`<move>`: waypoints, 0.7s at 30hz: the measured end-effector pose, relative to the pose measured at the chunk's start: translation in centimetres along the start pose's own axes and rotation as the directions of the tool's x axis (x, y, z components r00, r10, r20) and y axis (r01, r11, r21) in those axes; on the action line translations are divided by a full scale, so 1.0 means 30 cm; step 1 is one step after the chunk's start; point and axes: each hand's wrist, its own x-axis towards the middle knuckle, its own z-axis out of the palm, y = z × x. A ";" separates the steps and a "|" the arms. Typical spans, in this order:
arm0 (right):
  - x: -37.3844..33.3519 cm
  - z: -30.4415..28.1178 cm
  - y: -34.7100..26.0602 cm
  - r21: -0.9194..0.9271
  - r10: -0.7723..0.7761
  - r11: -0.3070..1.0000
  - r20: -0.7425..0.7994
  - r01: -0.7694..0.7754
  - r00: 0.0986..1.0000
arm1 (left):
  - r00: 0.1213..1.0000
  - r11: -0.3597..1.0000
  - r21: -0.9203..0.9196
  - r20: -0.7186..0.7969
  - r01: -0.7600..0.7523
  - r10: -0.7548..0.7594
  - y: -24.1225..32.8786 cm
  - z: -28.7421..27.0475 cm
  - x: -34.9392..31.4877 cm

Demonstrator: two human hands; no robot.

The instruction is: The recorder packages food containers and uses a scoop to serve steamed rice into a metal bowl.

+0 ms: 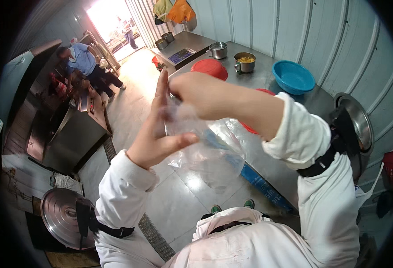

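Observation:
A thin, crumpled sheet of clear plastic (212, 156), a bag or film by its look, hangs below my hands in the middle of the view. My left hand (158, 131) is against its left side, fingers stretched upward and thumb held apart. Across from it, my right hand (185, 91) is bent in close to the left fingers, its own fingers curled at the top of the plastic. Their tips are partly hidden. Under my right forearm, a long blue box (268, 187) lies along the edge of the steel table (268, 154).
On the table stand a red basin (210, 68), a blue basin (294, 77), a metal mug (217, 50) and another mug with yellow food (244, 62). A steel bowl (355, 118) is at right. A large lid (67, 216) lies lower left. Another person (87, 62) works by a steel counter.

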 end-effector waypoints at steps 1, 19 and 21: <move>0.022 0.029 -0.015 0.041 0.055 0.998 -0.080 -0.052 0.995 | 0.996 0.999 -0.030 -0.079 0.034 -0.037 -0.001 0.013 0.017; -0.356 0.267 0.133 0.318 0.256 0.923 -0.088 -0.216 0.963 | 0.793 0.756 -0.553 -0.253 0.351 -0.553 -0.054 0.245 0.063; -0.451 0.244 0.247 0.479 0.263 0.871 -0.268 -0.108 0.927 | 0.807 0.296 -0.913 0.057 0.281 -0.588 -0.137 0.224 0.053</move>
